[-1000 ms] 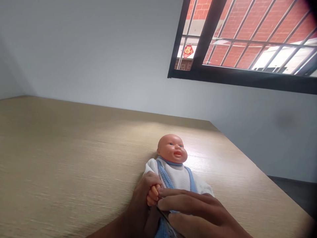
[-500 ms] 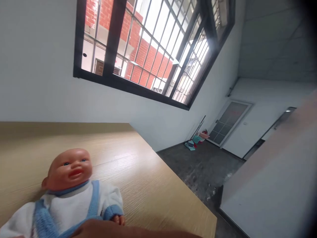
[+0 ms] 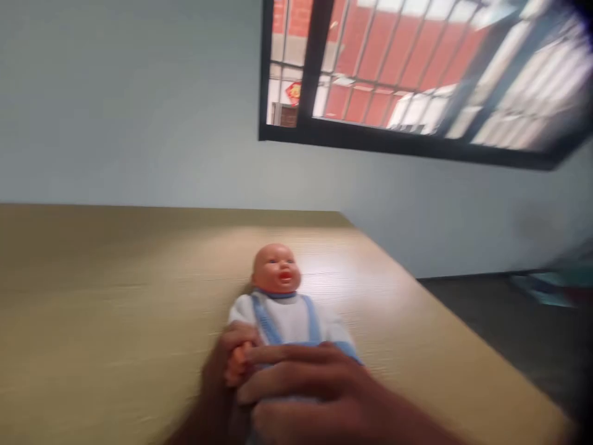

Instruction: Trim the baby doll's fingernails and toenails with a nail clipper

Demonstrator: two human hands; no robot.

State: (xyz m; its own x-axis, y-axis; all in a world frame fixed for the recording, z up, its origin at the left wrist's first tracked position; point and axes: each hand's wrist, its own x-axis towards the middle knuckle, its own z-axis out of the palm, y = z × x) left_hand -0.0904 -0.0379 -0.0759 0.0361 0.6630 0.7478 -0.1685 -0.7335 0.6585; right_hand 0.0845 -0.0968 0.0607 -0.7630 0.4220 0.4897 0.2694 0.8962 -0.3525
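A baby doll (image 3: pixel 290 318) with a bare plastic head, white top and blue straps lies face up on the wooden table (image 3: pixel 115 309). My left hand (image 3: pixel 225 352) is closed around the doll's arm at its side, and the doll's small orange-pink hand pokes out beside my fingers. Across the doll's belly lies my right hand (image 3: pixel 315 389), fingers bent over it and their tips reaching to the doll's small hand. Its thumb is hidden, and both hands are somewhat blurred. The doll's lower body is mostly covered by my hands.
A barred window (image 3: pixel 393 74) with a dark frame is set in the pale wall (image 3: pixel 139 123) behind the table. The table's right edge slants down toward the dark floor (image 3: pixel 500 321), where a blurred greenish object (image 3: pixel 551 287) lies.
My view has swung left, so the doll now appears nearer the middle and smaller. Both hands now show more fully over the doll, the left at its arm.
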